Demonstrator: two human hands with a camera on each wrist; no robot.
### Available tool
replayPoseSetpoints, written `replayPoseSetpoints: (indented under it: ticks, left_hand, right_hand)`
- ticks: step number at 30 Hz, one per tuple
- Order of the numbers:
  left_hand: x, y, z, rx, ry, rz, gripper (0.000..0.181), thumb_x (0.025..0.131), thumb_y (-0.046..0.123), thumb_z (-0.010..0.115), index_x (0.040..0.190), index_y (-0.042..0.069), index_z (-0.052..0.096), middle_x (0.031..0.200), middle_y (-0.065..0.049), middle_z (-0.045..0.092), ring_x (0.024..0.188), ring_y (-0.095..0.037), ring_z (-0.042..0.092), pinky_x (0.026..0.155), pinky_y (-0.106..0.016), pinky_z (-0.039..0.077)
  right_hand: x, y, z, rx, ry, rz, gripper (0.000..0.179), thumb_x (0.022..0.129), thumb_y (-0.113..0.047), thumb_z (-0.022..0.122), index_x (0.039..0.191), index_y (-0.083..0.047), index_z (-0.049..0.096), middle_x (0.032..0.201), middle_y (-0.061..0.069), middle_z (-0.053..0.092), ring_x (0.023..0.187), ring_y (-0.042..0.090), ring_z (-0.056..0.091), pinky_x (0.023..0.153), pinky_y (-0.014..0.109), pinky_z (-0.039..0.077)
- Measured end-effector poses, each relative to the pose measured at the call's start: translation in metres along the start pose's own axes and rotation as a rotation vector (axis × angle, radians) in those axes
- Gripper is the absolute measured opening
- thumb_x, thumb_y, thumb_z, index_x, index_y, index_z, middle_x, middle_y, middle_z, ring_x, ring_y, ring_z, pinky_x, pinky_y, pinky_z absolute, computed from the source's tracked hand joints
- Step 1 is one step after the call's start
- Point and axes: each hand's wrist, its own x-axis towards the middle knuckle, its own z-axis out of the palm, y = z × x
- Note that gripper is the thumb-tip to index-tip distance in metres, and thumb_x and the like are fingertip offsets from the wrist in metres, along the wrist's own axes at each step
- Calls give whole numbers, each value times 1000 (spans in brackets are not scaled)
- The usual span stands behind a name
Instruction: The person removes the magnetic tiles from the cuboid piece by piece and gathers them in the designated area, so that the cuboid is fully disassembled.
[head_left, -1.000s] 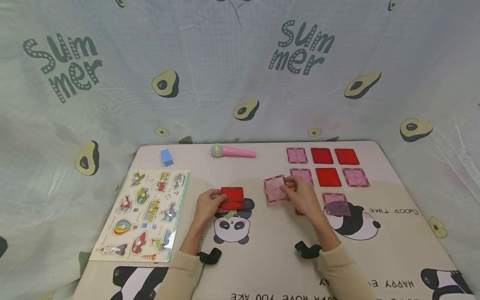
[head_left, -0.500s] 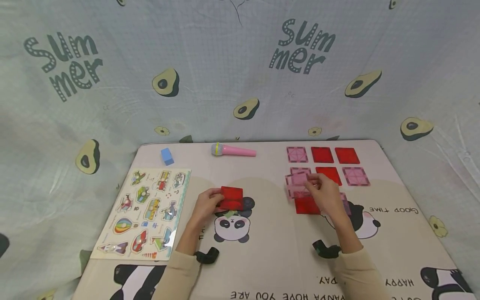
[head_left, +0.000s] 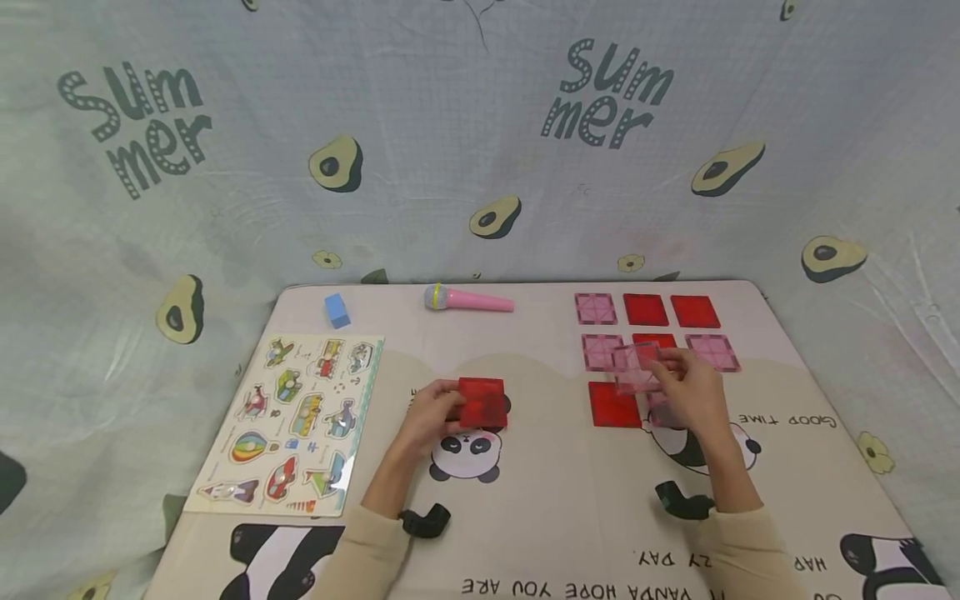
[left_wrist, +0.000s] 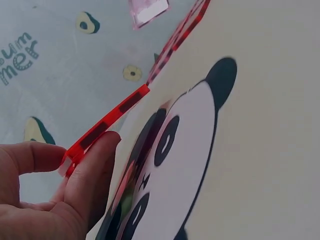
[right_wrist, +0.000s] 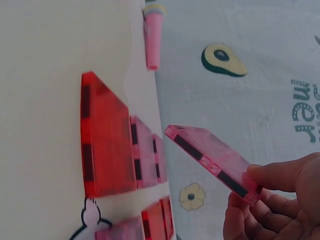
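Note:
In the head view my left hand (head_left: pixel 432 415) pinches a red square magnetic tile (head_left: pixel 482 402) over the panda print. The left wrist view shows that tile (left_wrist: pixel 107 121) edge-on between thumb and fingers; whether a second one lies behind it I cannot tell. My right hand (head_left: pixel 696 387) holds a translucent pink magnetic tile (head_left: pixel 634 372) by its right edge, raised above the laid-out tiles. Its dark edge magnets show on the pink tile (right_wrist: pixel 212 160) in the right wrist view. Below it lie a red tile (head_left: pixel 612 405) and a partly hidden pink tile (head_left: pixel 660 408).
Several red and pink tiles form rows at the back right, among them a red tile (head_left: pixel 694 312) and a pink tile (head_left: pixel 596 308). A pink toy microphone (head_left: pixel 480 301) and a blue block (head_left: pixel 337 310) lie along the back. A picture puzzle board (head_left: pixel 300 417) rests at the left.
My right hand has carried the pink tile rightward, from beside the rows to above them. The left hand's red tile has shifted slightly right, and its overlapping two-part look is gone.

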Motion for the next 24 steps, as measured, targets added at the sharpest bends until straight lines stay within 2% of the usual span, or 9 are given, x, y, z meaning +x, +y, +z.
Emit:
replayPoseSetpoints:
  ticks: [4, 8, 14, 17, 21, 24]
  left_hand:
    - [-4, -1, 9, 25, 3, 20, 35, 96, 9, 54, 128, -6, 57, 111, -21, 67, 83, -18, 68, 71, -30, 64]
    - [-9, -2, 16, 74, 6, 29, 35, 95, 10, 58, 125, -6, 61, 108, -21, 70, 82, -16, 67, 72, -25, 62]
    - [-15, -3, 25, 132, -76, 63, 38, 95, 12, 60, 128, -8, 59, 119, -24, 68, 88, -19, 69, 74, -27, 63]
    - [-17, -5, 29, 143, -114, 71, 41, 94, 10, 62, 130, -10, 57, 119, -25, 68, 88, -20, 71, 76, -32, 64]
    - [-19, -10, 36, 164, -144, 69, 43, 92, 10, 64, 130, -11, 57, 114, -25, 71, 83, -18, 72, 74, -34, 65]
    - [-21, -13, 42, 160, -177, 64, 43, 92, 9, 65, 129, -12, 57, 115, -25, 70, 84, -21, 74, 75, -36, 65]
  right_hand:
    - [-1, 8, -7, -15, 25, 18, 44, 102, -28, 58, 133, 4, 57, 112, 26, 66, 88, 29, 59, 59, 12, 49]
    - [-1, 15, -14, -30, 66, 29, 44, 102, -26, 57, 133, 5, 57, 113, 28, 66, 88, 30, 58, 58, 11, 47]
    - [-1, 30, -24, -26, 115, 80, 43, 102, -27, 57, 131, 5, 58, 111, 27, 65, 82, 29, 62, 55, 8, 45]
    - [0, 39, -29, -30, 124, 98, 44, 103, -28, 55, 132, 5, 56, 111, 26, 64, 75, 15, 63, 56, 5, 45]
    - [-1, 51, -35, -27, 132, 123, 44, 103, -27, 53, 133, 4, 56, 111, 25, 65, 64, -6, 54, 54, 8, 45]
    - [-1, 59, -38, -18, 128, 165, 44, 104, -28, 52, 135, 3, 56, 113, 24, 65, 65, -9, 51, 54, 10, 46]
